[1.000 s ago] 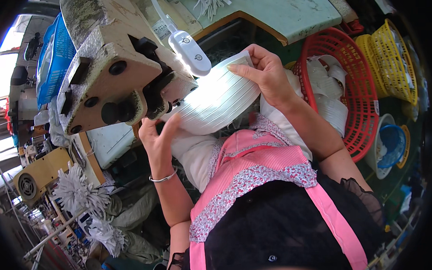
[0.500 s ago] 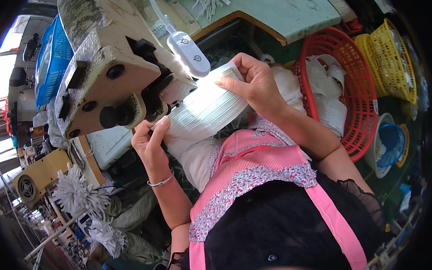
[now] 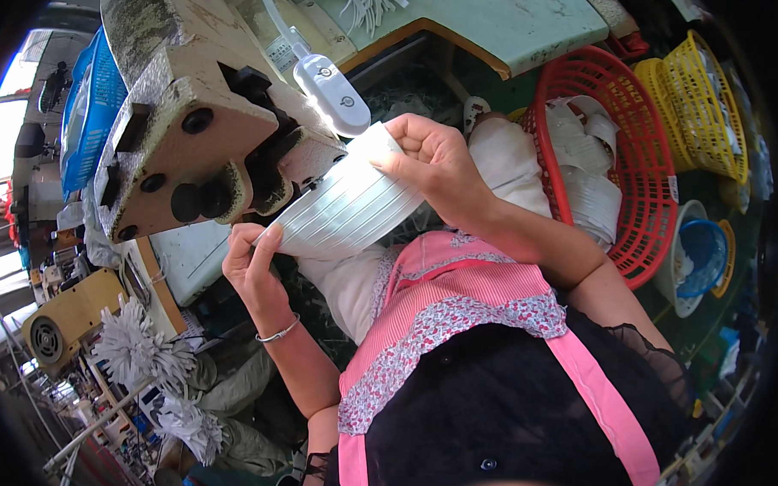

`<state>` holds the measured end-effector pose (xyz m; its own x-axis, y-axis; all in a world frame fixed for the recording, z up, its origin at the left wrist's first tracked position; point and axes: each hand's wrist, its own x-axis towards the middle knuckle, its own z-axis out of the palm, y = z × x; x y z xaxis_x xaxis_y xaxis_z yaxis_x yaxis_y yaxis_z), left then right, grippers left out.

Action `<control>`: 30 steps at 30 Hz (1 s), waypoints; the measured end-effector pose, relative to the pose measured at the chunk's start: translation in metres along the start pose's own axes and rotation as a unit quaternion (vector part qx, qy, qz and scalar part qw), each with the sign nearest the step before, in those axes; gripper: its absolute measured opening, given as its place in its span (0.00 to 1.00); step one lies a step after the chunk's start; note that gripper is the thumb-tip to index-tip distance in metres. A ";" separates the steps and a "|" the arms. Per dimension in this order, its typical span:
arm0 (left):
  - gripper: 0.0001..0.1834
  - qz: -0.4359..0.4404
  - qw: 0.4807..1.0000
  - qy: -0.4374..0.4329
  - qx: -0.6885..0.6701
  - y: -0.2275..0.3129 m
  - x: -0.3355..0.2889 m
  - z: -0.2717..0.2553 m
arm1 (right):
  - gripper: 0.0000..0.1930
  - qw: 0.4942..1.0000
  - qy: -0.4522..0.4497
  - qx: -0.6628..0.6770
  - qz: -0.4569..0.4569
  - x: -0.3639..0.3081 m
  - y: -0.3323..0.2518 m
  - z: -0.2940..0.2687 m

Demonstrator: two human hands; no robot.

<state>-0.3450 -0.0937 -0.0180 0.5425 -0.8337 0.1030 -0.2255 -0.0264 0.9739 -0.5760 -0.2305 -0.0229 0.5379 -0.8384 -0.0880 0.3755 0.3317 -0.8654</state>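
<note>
A white, curved cap brim (image 3: 352, 203) with rows of parallel stitching is stretched between my two hands. My left hand (image 3: 258, 260) pinches its lower left corner between thumb and fingers. At the upper right corner my right hand (image 3: 435, 163) grips it, thumb on top and fingers curled. The brim's far edge lies close against the sewing machine (image 3: 192, 129), near the needle area; whether it is under the presser foot I cannot make out. A small white lamp (image 3: 334, 95) shines down on the brim.
To the right stands a red basket (image 3: 656, 197) holding white curved pieces. Yellow baskets (image 3: 702, 108) and a blue bowl (image 3: 701, 258) are farther right. The pale green table (image 3: 517, 25) lies beyond the machine. Bundles of white strips (image 3: 141, 350) hang at the left, below a blue basket (image 3: 93, 117).
Both hands and the brim have shifted slightly left. My right hand has also come a little lower, and the brim is tilted somewhat more steeply. Both hands keep their hold.
</note>
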 end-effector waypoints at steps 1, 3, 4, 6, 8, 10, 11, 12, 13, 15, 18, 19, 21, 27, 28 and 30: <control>0.09 -0.005 1.000 0.005 0.001 0.000 -0.002 -0.002 | 0.11 1.000 -0.001 0.000 0.001 -0.001 0.001 0.002; 0.09 -0.011 1.000 0.012 0.001 -0.002 -0.004 -0.007 | 0.10 1.000 0.008 -0.008 -0.010 -0.002 0.006 0.004; 0.09 -0.010 1.000 0.015 0.007 -0.005 -0.006 -0.011 | 0.10 1.000 0.007 -0.009 -0.010 -0.002 0.008 0.006; 0.09 -0.009 1.000 0.018 0.012 -0.009 -0.009 -0.016 | 0.11 1.000 0.011 -0.005 -0.012 -0.002 0.014 0.010; 0.09 -0.029 0.999 0.024 0.002 -0.011 -0.011 -0.020 | 0.11 1.000 0.017 -0.003 -0.008 -0.002 0.017 0.017; 0.09 -0.042 0.999 0.023 -0.005 -0.015 -0.013 -0.026 | 0.11 1.000 0.022 0.000 -0.004 -0.002 0.021 0.024; 0.09 -0.054 0.998 0.021 -0.013 -0.018 -0.013 -0.029 | 0.11 1.000 0.027 -0.005 -0.004 -0.002 0.023 0.027; 0.09 -0.054 0.998 0.021 -0.013 -0.022 -0.014 -0.034 | 0.12 0.999 0.031 -0.010 -0.003 -0.002 0.025 0.030; 0.07 -0.068 0.997 0.012 -0.023 -0.028 -0.014 -0.040 | 0.12 0.999 0.031 -0.009 -0.003 -0.002 0.027 0.031; 0.06 -0.082 0.996 0.004 -0.032 -0.037 -0.012 -0.050 | 0.11 0.999 0.014 -0.040 -0.016 -0.002 0.032 0.034; 0.05 -0.095 0.994 -0.038 -0.038 -0.037 -0.008 -0.054 | 0.11 0.999 0.010 -0.024 -0.024 -0.002 0.035 0.038; 0.06 -0.055 0.994 -0.079 0.043 -0.025 -0.003 -0.048 | 0.11 0.999 0.010 -0.023 -0.024 -0.001 0.034 0.038; 0.07 -0.016 0.985 -0.117 0.124 0.006 0.008 -0.030 | 0.11 0.998 -0.002 -0.066 -0.018 0.000 0.030 0.036; 0.07 0.018 0.969 -0.187 0.160 0.032 0.024 0.025 | 0.11 0.994 -0.029 -0.097 -0.026 0.007 0.025 0.025; 0.07 -0.021 0.976 -0.180 0.124 0.038 0.024 0.032 | 0.11 0.995 -0.027 -0.097 -0.026 0.010 0.020 0.021; 0.05 -0.063 0.984 -0.158 0.063 0.043 0.021 0.042 | 0.11 0.992 -0.071 -0.090 0.046 0.014 0.006 0.013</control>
<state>-0.3775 -0.1361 0.0178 0.2993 -0.9485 -0.1035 -0.2822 -0.1916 0.9400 -0.5563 -0.2351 -0.0226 0.6690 -0.7347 -0.1124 0.1850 0.3111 -0.9322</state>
